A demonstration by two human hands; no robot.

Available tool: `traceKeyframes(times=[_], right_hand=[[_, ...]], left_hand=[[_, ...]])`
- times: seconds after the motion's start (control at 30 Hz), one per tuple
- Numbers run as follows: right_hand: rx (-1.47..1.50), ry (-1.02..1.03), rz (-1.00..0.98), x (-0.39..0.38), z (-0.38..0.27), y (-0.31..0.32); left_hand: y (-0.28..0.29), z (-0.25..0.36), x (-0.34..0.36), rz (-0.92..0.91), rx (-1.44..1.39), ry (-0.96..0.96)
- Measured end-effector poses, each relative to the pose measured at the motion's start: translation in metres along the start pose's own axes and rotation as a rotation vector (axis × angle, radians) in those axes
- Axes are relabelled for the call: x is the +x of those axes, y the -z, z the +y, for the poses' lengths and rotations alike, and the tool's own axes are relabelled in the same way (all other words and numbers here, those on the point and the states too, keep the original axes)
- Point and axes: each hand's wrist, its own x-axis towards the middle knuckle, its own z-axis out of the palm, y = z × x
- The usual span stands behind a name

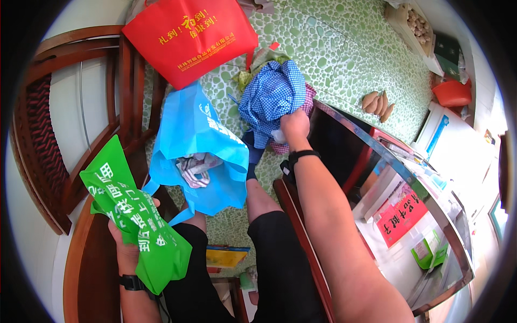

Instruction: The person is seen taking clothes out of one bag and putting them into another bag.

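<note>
My left hand (125,248) is closed around a green printed fabric bag (137,215), which hangs flat and creased at the lower left. My right hand (295,129) is closed at the lower edge of a bunched blue-and-white checked cloth (273,94). A scrap of white material (278,135) shows just under that fist; what it belongs to is unclear. Between my knees and the cloth stands a light blue fabric bag (186,129), its mouth toward me, with a striped cloth (195,171) inside. Beneath the checked cloth lie other fabrics, among them a pink checked one (309,97).
A large red bag (194,37) stands at the far left beside a wooden chair (126,86). To the right is a glass-topped table (388,156) with a raised frame edge. Several brown tubers (378,104) lie on the green pebble-patterned floor (334,54), near a red basin (452,93).
</note>
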Motion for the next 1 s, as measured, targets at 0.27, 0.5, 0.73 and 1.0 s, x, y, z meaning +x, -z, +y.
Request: traceKeyframes(times=[0.27,0.5,0.73,1.0], right_hand=[[0.478,0.058,0.024,-0.079,0.052,0.075],[0.656,0.171,-0.050,-0.157,0.060,0.167],[0.601,0.294,0.057,-0.234,0.060,0.201],[0.332,0.571,-0.158,-0.263,0.045,0.146]], left_hand=[[-0.031,0.001,-0.018,0.042,0.077,-0.030],[-0.022,0.005,-0.015,-0.015,-0.087,0.091],[-0.008,0.000,-0.012,-0.036,-0.113,0.152],[-0.005,-0.003,-0.014,0.007,0.116,0.150]])
